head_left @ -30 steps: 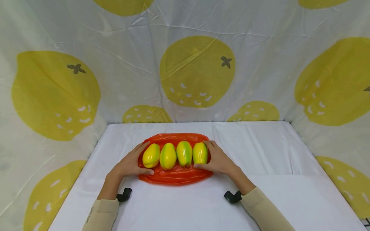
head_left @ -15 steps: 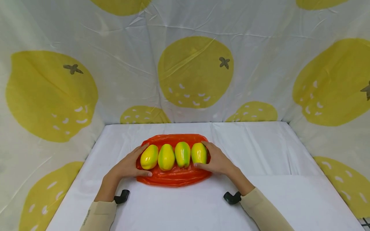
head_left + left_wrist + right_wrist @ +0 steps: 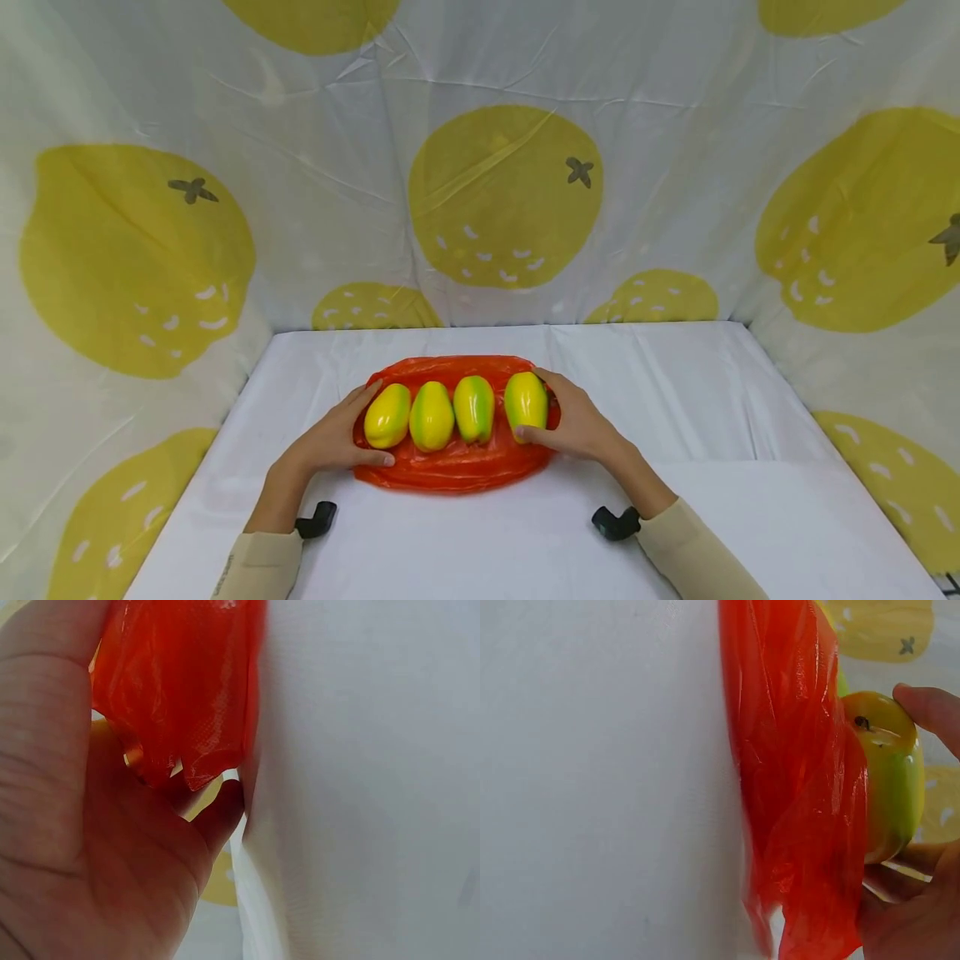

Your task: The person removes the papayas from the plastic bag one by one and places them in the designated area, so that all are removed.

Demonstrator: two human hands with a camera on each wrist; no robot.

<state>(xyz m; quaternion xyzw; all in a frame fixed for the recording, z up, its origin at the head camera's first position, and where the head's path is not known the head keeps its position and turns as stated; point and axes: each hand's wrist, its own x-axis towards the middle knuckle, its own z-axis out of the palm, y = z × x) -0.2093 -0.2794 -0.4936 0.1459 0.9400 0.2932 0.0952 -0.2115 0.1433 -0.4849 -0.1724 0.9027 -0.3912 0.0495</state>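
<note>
A row of several glossy yellow-green mango-like fruits lies on a red plastic bag (image 3: 457,472). My right hand (image 3: 579,422) grips the rightmost fruit (image 3: 527,403), thumb across its front and fingers behind. In the right wrist view, this fruit (image 3: 892,776) shows a dark stem spot, with red film along its side. At the other end, my left hand (image 3: 333,435) lies spread around the bag's edge, beside the leftmost fruit (image 3: 387,416). The left wrist view shows the bag's crumpled end (image 3: 176,682) between thumb and fingers. Two more fruits, a yellow one (image 3: 432,417) and a greener one (image 3: 474,408), sit between the hands.
A white cloth (image 3: 465,550) covers the table. Hanging fabric printed with large lemons (image 3: 506,196) encloses its back and both sides. A black wrist mount (image 3: 317,520) is on the left forearm and another black mount (image 3: 617,523) on the right.
My right hand has shifted right with the rightmost fruit, widening the gap to its neighbour. The left hand keeps its place at the bag's left end. The head view has tilted slightly.
</note>
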